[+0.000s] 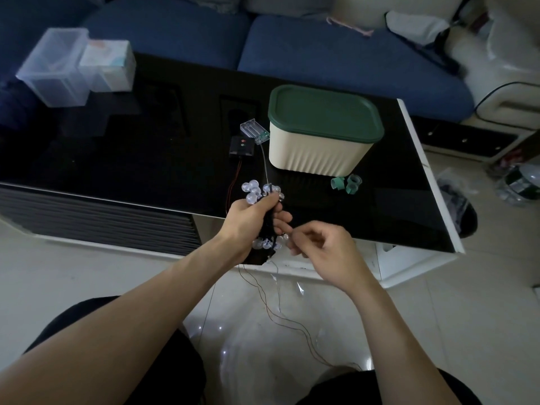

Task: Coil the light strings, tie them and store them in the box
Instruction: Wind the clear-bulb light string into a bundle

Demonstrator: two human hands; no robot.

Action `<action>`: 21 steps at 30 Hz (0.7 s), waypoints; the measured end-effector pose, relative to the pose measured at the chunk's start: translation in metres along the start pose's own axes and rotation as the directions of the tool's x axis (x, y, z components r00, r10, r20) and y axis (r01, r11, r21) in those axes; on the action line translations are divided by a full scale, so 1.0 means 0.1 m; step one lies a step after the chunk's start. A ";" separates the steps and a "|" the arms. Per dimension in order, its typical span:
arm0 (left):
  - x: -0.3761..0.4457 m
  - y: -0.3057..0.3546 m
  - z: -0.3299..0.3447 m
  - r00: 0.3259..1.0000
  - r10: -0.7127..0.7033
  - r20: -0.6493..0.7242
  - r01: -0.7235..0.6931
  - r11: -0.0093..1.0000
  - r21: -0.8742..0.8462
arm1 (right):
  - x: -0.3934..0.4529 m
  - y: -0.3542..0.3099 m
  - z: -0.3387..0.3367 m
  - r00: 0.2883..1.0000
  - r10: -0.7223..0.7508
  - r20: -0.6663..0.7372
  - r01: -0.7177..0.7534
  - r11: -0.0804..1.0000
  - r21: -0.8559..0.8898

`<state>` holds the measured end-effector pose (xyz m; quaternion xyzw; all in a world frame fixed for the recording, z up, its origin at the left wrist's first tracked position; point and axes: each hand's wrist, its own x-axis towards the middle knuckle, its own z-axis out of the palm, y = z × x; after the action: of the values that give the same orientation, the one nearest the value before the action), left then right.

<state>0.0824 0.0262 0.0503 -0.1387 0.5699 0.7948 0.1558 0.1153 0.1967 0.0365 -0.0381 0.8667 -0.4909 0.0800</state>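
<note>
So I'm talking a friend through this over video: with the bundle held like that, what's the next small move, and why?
Probably draw in the next stretch of loose wire with the right hand and lay it onto the bulb bundle in the left hand. Wire trails down toward the floor, so coiling looks unfinished, and the green-lidded box is closed.

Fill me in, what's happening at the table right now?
A person is bundling a light string. The left hand grips a coil of clear bulbs over the black table's near edge, while the right hand pinches near the bundle. Loose wire trails to the floor. The cream box has its green lid on; two battery packs lie beside it.
</note>
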 end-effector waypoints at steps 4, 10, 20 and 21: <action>-0.04 0.00 0.04 0.995 -0.009 0.101 0.006 1.000 0.029 | 0.04 0.02 -0.05 0.983 -0.010 -0.186 0.008 1.000 -0.015; -0.05 -0.01 0.05 0.989 0.027 0.144 -0.048 0.988 0.145 | 0.03 0.00 -0.04 0.998 0.024 -0.054 -0.023 1.000 0.005; -0.03 -0.01 0.04 0.997 -0.047 0.057 0.048 0.999 -0.024 | -0.01 -0.21 -0.02 0.886 0.387 0.254 -0.440 0.532 0.724; -0.04 0.01 0.04 0.995 -0.063 0.074 0.069 0.994 -0.085 | -0.01 -0.23 -0.02 0.873 0.393 0.288 -0.454 0.441 0.774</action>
<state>0.0853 0.0292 0.0540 -0.1355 0.5239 0.8178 0.1960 0.1153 0.1866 0.0576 0.2052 0.5132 -0.7991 0.2367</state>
